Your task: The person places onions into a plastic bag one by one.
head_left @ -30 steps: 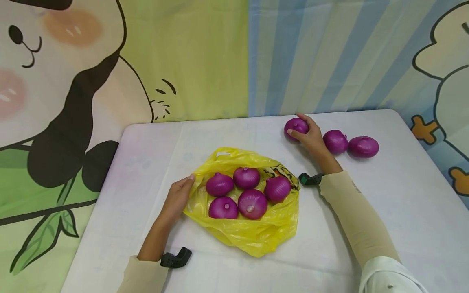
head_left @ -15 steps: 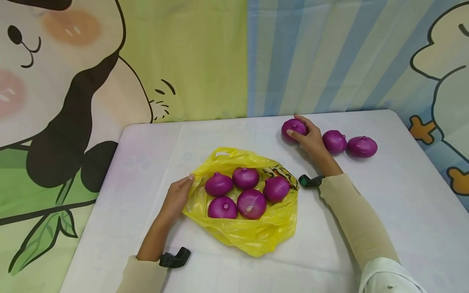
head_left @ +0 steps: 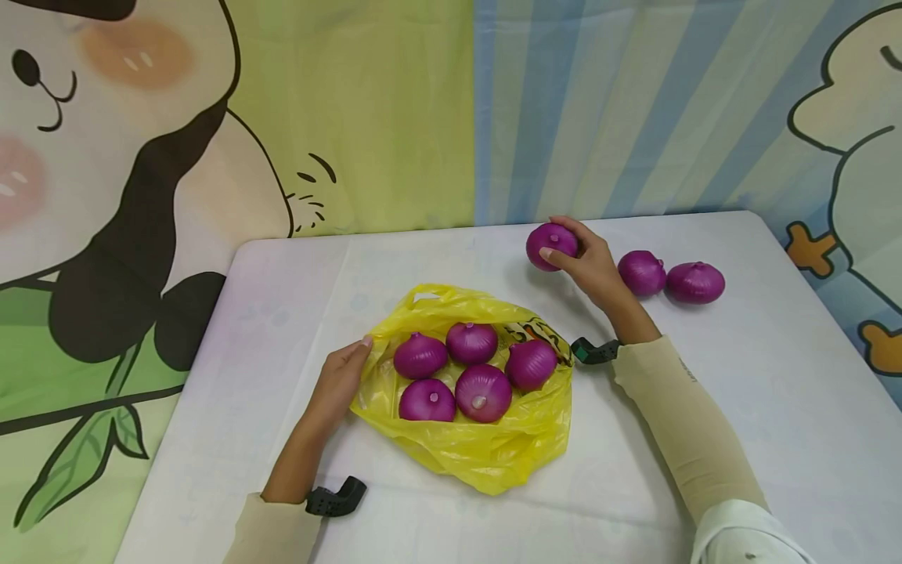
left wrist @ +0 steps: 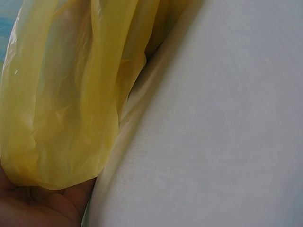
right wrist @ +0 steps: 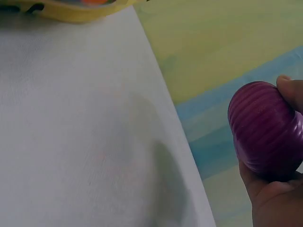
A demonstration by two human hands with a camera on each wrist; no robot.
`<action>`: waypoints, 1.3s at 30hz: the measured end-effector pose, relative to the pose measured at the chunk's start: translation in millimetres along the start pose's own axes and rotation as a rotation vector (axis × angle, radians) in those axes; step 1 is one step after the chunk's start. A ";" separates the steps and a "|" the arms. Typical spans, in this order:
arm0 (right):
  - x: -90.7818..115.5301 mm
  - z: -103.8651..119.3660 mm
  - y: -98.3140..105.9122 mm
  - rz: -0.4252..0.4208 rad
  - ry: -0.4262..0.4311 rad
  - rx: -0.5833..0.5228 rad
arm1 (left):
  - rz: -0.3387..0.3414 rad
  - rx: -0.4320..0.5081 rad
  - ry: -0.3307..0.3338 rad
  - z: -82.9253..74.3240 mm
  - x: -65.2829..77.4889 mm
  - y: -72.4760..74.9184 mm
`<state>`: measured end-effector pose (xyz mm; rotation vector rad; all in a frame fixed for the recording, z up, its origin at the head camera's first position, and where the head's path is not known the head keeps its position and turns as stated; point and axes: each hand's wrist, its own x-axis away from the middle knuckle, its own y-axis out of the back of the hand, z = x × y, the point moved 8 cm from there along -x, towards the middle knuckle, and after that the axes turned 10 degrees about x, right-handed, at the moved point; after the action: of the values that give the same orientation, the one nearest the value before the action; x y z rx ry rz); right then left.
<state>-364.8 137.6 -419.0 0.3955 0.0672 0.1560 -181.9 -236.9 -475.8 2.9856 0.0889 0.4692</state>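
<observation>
Eight onions (head_left: 482, 393) by my count — five in the bag (head_left: 486, 458), one in the right hand (head_left: 592, 262) and two on the bench (head_left: 282, 313). Of the five in the bag, three lie at the back and two at the front. There's just the one bag and the one bench. I see two hands, the right and the left hand (head_left: 340, 380), plus two sleeves (head_left: 694, 431) and two wrist cameras (head_left: 337, 497). Two big cartoon figures (head_left: 874, 188) as well — one at each side.
</observation>
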 end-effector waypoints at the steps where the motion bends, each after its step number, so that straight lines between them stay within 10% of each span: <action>1: 0.8 4.0 -1.7 0.013 0.010 -0.005 | 0.000 0.002 -0.002 -0.2 0.0 0.1; 13: 16.5 50.2 -26.4 0.200 0.167 -0.024 | -0.003 0.015 -0.003 1.2 0.3 -0.7; 39: 44.6 124.2 -33.2 0.313 0.375 -0.122 | -0.019 0.001 0.006 0.6 -0.7 2.5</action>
<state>-304.4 67.6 -319.1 0.2492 0.3647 0.5404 -182.3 -239.5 -476.3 2.9817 0.1180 0.4762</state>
